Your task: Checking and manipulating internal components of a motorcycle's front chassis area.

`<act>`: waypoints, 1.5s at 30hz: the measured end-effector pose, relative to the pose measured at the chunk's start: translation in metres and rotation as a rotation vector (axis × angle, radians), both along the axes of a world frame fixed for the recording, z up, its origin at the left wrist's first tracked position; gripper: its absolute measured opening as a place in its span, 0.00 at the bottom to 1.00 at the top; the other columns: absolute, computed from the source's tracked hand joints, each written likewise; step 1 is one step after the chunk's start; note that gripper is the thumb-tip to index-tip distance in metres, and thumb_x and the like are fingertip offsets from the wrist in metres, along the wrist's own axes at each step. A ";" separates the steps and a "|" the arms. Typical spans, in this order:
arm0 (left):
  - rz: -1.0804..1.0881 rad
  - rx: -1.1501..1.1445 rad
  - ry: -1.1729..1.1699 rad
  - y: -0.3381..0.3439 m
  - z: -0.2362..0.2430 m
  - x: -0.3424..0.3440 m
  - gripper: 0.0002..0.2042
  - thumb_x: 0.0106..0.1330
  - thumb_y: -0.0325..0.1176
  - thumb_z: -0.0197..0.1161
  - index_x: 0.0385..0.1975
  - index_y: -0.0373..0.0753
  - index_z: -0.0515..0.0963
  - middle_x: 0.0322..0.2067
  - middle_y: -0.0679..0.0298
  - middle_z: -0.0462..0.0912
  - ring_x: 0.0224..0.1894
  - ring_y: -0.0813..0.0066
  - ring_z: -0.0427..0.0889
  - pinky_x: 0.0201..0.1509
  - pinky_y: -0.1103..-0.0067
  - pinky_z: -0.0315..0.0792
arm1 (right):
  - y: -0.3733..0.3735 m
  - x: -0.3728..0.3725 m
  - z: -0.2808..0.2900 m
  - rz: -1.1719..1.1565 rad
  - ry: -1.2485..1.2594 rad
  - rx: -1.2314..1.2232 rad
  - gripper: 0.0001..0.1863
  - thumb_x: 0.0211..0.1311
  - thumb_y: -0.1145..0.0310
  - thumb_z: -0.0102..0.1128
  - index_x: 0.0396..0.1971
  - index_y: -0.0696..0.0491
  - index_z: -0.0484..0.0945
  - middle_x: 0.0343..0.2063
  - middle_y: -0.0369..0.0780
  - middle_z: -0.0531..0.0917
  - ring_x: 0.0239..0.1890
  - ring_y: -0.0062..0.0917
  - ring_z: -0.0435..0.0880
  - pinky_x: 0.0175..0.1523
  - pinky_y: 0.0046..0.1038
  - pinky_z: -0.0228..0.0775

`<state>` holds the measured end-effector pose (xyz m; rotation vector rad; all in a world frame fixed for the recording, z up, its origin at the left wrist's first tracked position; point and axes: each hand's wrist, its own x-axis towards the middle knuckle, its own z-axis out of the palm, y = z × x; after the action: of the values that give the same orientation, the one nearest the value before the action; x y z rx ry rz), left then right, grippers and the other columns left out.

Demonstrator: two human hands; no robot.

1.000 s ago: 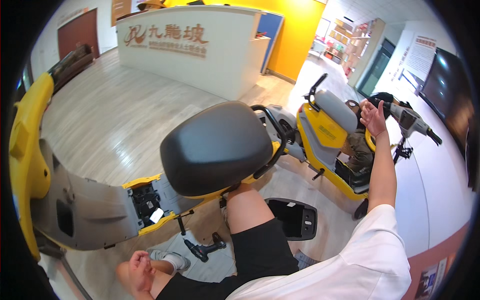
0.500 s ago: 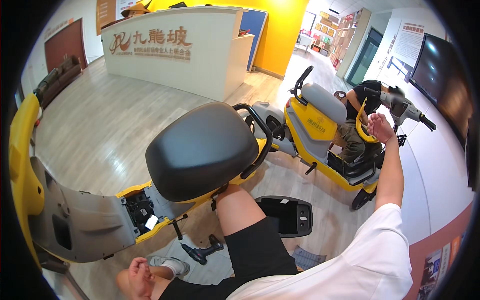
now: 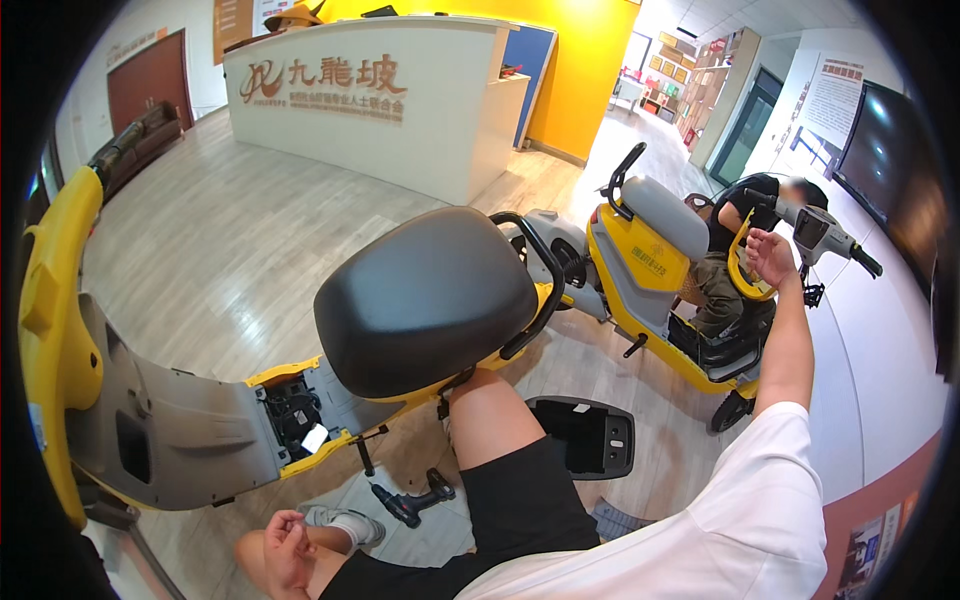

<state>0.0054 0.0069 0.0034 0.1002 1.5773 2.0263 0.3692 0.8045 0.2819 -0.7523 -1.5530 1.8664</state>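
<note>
- Scooter [image 3: 180, 440], yellow and grey, spans the left and middle; its bared floor compartment [image 3: 292, 408] gapes upward, so a small loose part could drop among the black fittings and be hard to retrieve.
- At that compartment's edge lies a white piece [image 3: 314, 438]; a knock might tip it in or onto the floor.
- The left hand [image 3: 287, 550] rests low by the bent leg, fingers loosely curled, with nothing visible in it.
- A cordless drill [image 3: 412, 497] lies on the floor between shoe [image 3: 345, 522] and leg [image 3: 495, 425]; a shifting foot could kick it or land on it.
- The black seat [image 3: 430, 300] overhangs the leg; standing up carelessly might bump the knee or rock the scooter.
- Right of the leg, an open black bin [image 3: 585, 438] sits on the floor, where a step back could crack it.
- The second scooter [image 3: 650, 265] stands beyond, a co-worker [image 3: 735, 215] bent over its far side.
- The right hand [image 3: 770, 258] is raised before it, half open and apparently empty; whether it touches the yellow frame I cannot tell. A sweep without looking could strike the co-worker or the handlebar [image 3: 815, 232].
</note>
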 end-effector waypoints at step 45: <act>-0.022 -0.015 -0.009 -0.001 0.000 -0.002 0.07 0.65 0.28 0.56 0.41 0.38 0.70 0.21 0.73 0.64 0.20 0.87 0.61 0.24 0.86 0.63 | -0.007 -0.092 0.014 -0.477 0.156 0.076 0.05 0.55 0.72 0.43 0.32 0.50 0.64 0.13 0.30 0.59 0.10 0.15 0.51 0.14 0.20 0.40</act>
<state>0.0030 0.0057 0.0032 0.1014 1.5790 1.9952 0.2769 0.7978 0.2964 -0.8346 -1.2094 1.4686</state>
